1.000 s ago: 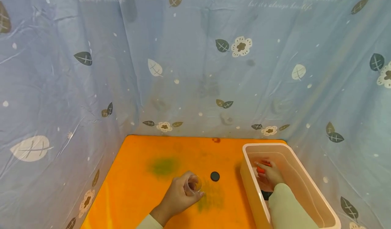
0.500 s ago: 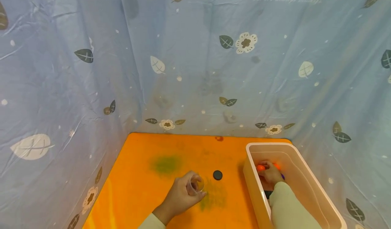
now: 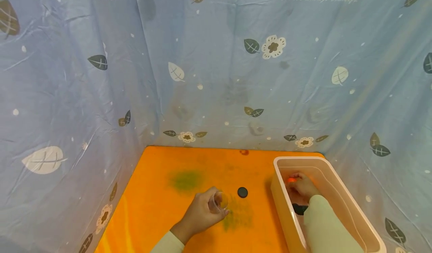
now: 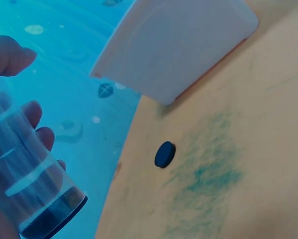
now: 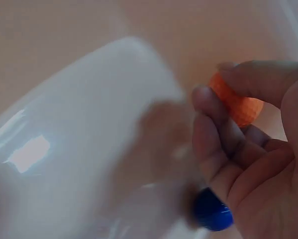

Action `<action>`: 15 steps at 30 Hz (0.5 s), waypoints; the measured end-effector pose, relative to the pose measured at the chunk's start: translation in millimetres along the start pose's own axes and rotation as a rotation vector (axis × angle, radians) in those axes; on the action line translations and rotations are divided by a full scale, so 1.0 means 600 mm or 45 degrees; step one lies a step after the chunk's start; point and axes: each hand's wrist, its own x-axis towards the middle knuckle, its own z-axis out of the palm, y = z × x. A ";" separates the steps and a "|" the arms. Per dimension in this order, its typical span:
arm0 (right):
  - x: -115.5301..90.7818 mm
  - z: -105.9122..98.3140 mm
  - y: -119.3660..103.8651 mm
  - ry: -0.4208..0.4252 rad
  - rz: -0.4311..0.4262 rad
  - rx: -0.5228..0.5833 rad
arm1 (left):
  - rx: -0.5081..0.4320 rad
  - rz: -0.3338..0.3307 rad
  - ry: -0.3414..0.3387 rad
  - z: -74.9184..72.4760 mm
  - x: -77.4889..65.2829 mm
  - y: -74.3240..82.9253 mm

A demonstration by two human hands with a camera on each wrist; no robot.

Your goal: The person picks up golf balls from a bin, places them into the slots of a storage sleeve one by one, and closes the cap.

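My left hand [image 3: 201,212] grips a clear cylindrical container [image 4: 37,172] above the table, its mouth seen from above in the head view. The left wrist view shows a dark band at one end of it. Inside the pale pink plastic bin [image 3: 352,198] on the right, my right hand [image 3: 306,187] pinches an orange dimpled ball [image 5: 244,107] between thumb and fingers. Close below that hand in the right wrist view is a blue ball [image 5: 213,211], partly covered by the palm. A black round lid [image 3: 242,192] lies flat on the table between the container and the bin.
The orange table [image 3: 162,163] bears a green smudge [image 3: 186,180] left of centre. Blue curtains [image 3: 216,77] printed with leaves surround it at the back and sides. A black object [image 3: 299,208] lies in the bin, partly hidden by the right sleeve.
My right hand has shifted within the bin and now holds an orange ball near its left wall. The left hand keeps holding the container. The view has turned slightly.
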 end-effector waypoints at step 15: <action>-0.061 -0.011 -0.139 0.073 -0.251 -0.018 | -0.047 -0.061 0.025 0.005 0.004 -0.002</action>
